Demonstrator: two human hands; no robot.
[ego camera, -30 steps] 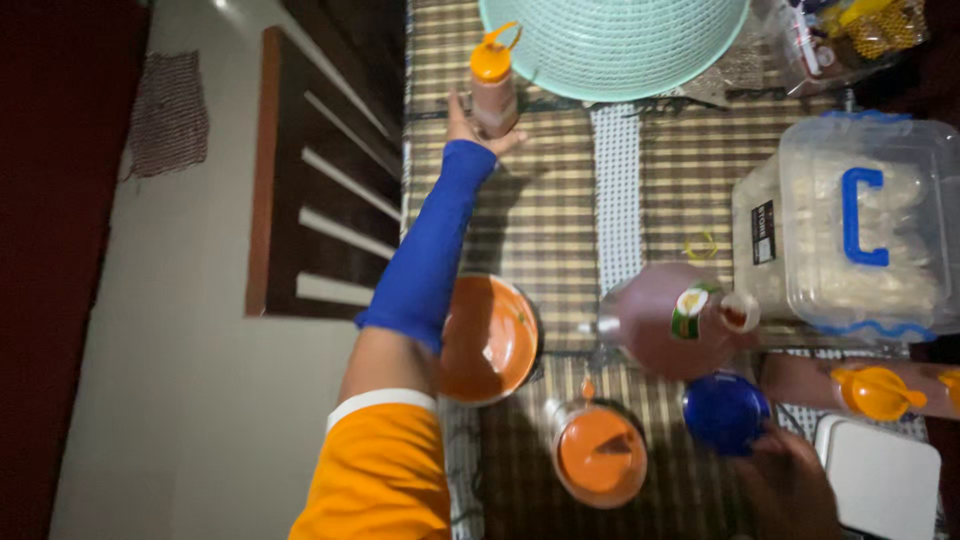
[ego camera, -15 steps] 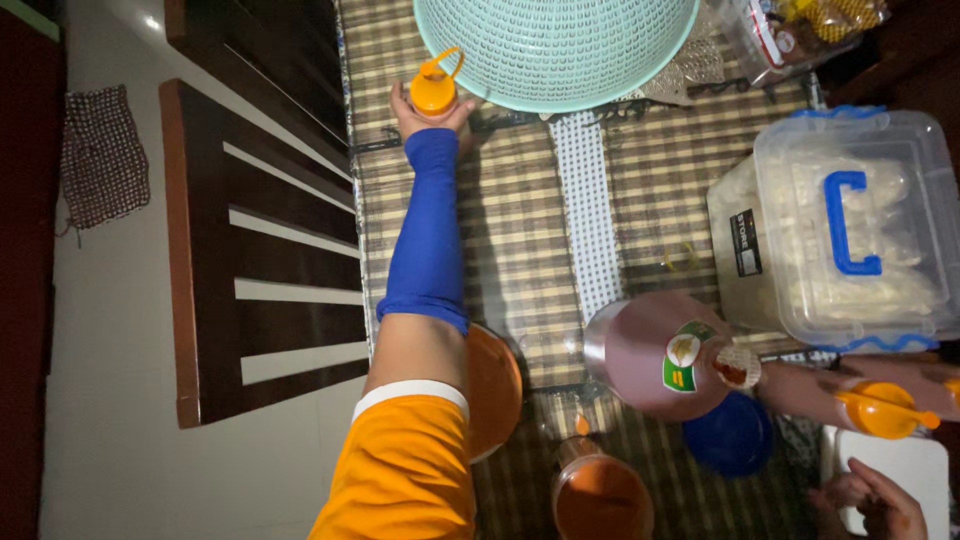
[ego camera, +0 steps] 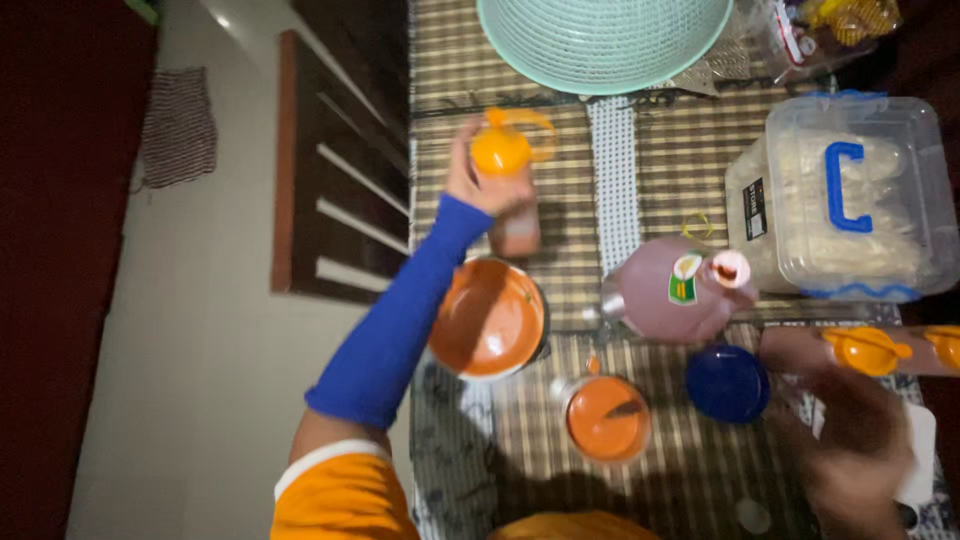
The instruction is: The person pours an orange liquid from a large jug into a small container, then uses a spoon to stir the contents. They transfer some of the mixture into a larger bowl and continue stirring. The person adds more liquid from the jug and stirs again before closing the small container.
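Motion blur smears the right hand (ego camera: 850,440) at the near edge of the desk (ego camera: 650,480), so whether its grip is open or closed cannot be told; it hovers just beside a white rectangular item and near a blue lid (ego camera: 727,383). Close by stand a small orange-filled cup (ego camera: 607,417) and, to its left, a larger bowl (ego camera: 488,318) of orange-brown sauce, both uncovered. Beyond them sits a pink jug (ego camera: 668,292) with its cap on, and to the right a clear storage box (ego camera: 850,200) with a blue latch, with orange-capped bottles (ego camera: 868,350) lying in front of it. Further out, the left hand (ego camera: 480,185), on an arm in a blue sleeve, has its grip closed around a bottle (ego camera: 510,190) with an orange flip cap, held upright above the checked cloth, off the desk and capped. At the far edge rests an upturned mint-green basket (ego camera: 605,40). Nothing is being poured at this moment; bowl and cup already hold sauce.
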